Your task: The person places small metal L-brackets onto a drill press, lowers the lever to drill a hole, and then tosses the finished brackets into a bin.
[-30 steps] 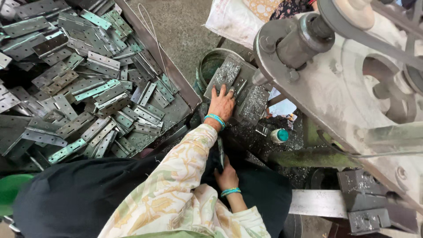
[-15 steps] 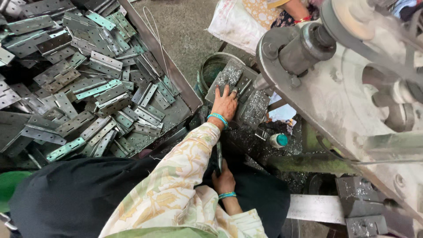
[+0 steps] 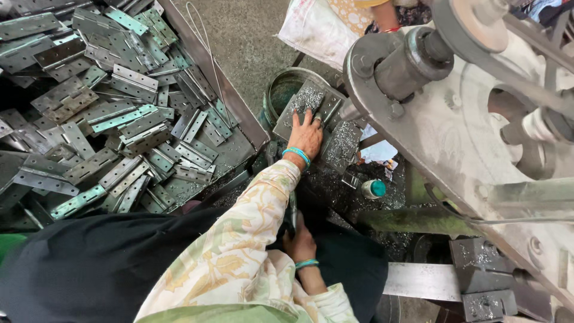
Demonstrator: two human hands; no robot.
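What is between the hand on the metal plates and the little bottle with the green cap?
In the head view, a flat metal plate covered in shiny shavings lies between the left hand and the green-capped bottle.

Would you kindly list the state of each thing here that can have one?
left hand: palm down, flat on a grey metal plate
right hand: low by the lap, gripping a thin dark piece
hinge plates: heaped loose in the tray
round bucket: open, partly covered by the plate
small bottle: lying down, teal cap on
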